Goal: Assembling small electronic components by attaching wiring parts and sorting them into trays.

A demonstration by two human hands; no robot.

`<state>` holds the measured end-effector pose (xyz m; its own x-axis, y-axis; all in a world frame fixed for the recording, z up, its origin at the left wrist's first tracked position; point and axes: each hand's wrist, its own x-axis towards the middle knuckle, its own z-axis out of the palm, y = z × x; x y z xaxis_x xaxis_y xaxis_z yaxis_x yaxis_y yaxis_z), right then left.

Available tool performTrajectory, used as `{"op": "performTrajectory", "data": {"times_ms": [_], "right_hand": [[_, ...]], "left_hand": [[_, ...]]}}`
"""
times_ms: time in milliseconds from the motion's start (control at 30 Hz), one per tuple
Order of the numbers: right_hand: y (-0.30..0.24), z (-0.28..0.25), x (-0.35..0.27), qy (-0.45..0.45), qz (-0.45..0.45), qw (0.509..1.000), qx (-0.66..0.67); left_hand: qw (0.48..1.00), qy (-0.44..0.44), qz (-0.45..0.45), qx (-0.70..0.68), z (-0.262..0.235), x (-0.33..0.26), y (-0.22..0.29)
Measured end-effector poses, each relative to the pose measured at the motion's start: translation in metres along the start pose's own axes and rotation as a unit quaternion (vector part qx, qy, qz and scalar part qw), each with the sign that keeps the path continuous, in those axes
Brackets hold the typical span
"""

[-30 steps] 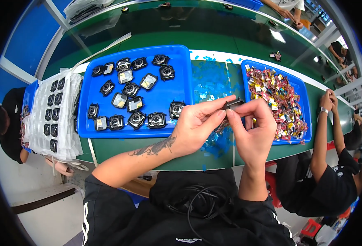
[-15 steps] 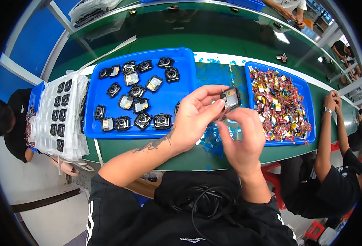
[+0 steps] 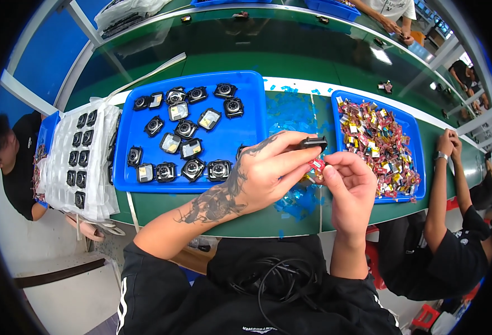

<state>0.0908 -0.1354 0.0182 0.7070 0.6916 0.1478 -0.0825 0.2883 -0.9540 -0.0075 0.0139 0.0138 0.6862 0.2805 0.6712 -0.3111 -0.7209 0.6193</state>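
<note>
Gripping black watch case (image 3: 313, 143) in left hand (image 3: 274, 167), tilted near edge-on; right hand (image 3: 351, 190) pinches small red part (image 3: 317, 165) just beside it. Can't tell if part is attached to case. Best brace case firmly, pinch lightly; part looks flimsy. Green bench (image 3: 268, 224), blue film scraps (image 3: 290, 111) past hands. Left blue tray (image 3: 240, 134): watch cases (image 3: 186, 129). Right blue tray (image 3: 420, 167): heaped red-yellow parts (image 3: 380, 151). Co-workers (image 3: 452, 245) both sides.
</note>
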Motion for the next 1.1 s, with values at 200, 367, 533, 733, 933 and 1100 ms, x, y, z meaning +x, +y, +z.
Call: {"op": "performTrajectory", "data": {"times_ms": [200,367,533,733,933,1100], "right_hand": [[-0.002,-0.005,0.0,-0.007,0.034,0.999,0.011],[-0.001,-0.007,0.004,-0.005,0.019,0.998,-0.055],[0.001,-0.004,0.006,-0.006,-0.049,0.99,-0.129],[0.003,-0.001,-0.002,-0.01,-0.015,0.998,-0.058],[0.016,0.003,-0.003,0.061,-0.092,0.98,-0.168],[0.012,0.003,-0.001,0.069,-0.062,0.985,-0.147]], "left_hand": [[0.994,0.013,0.085,0.072,0.002,-0.003,-0.002],[0.987,-0.006,0.118,0.11,-0.002,-0.002,0.0],[0.911,-0.111,-0.319,-0.235,-0.002,0.001,0.002],[0.811,-0.14,-0.451,-0.346,-0.003,0.004,0.004],[0.826,-0.084,-0.408,-0.379,0.008,-0.004,0.005],[0.838,-0.027,-0.344,-0.422,0.014,-0.008,0.006]]}}
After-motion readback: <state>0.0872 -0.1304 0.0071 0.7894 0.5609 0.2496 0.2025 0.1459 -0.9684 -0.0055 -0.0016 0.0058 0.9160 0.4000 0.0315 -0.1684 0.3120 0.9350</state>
